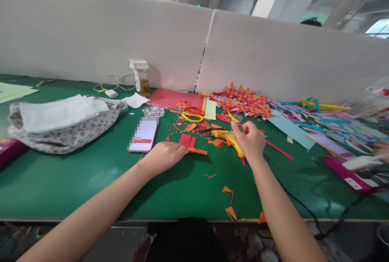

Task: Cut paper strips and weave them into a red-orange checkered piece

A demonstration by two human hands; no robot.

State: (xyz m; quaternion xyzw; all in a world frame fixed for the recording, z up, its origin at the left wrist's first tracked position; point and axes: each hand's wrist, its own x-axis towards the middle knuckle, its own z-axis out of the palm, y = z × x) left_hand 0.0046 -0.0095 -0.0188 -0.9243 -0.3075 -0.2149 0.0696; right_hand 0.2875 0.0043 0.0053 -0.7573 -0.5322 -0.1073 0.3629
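Observation:
My left hand (165,156) lies flat on the green table (91,181), its fingertips touching red and orange paper strips (190,143). My right hand (249,139) hovers just above a yellow glue gun (225,135), fingers curled with thumb and forefinger pinched together; nothing shows clearly between them. Paper scraps (197,126) are scattered between the two hands. Yellow-handled scissors (192,115) lie just beyond them on a red sheet (173,98).
A phone (144,134) lies left of my left hand, with a patterned cloth bag (63,132) further left. Woven red-orange paper pieces (246,100) and blue-pink ones (331,122) sit at the back right. A bottle (141,77) stands by the grey divider. Another person's hand (381,148) shows at far right.

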